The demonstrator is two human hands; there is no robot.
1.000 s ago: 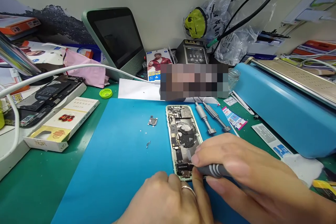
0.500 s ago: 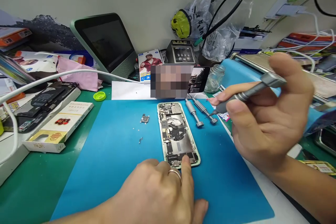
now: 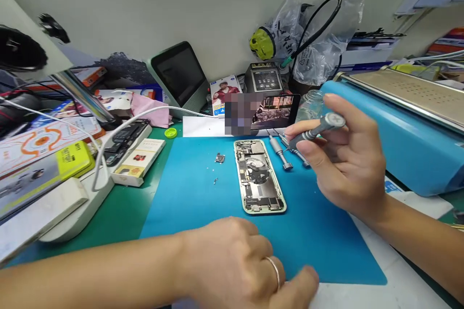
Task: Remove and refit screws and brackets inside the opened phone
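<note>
Left hand (image 3: 237, 263) now off opened phone (image 3: 260, 188), near side, half-curled, can't tell if empty; right hand (image 3: 350, 166) pinches screwdriver (image 3: 316, 130), so phone's unpinned.

In my remote view I see the green counter (image 3: 123, 217), with a blue mat (image 3: 188, 198) spread upon it. From the mat's middle, the opened phone (image 3: 259, 178) lies toward twelve o'clock, two grey screwdrivers (image 3: 280, 152) at one, a small circuit board (image 3: 219, 158) at eleven. Directly on the counter, I find a green cap (image 3: 170, 133) at ten and a blue machine (image 3: 406, 145) at two.
</note>
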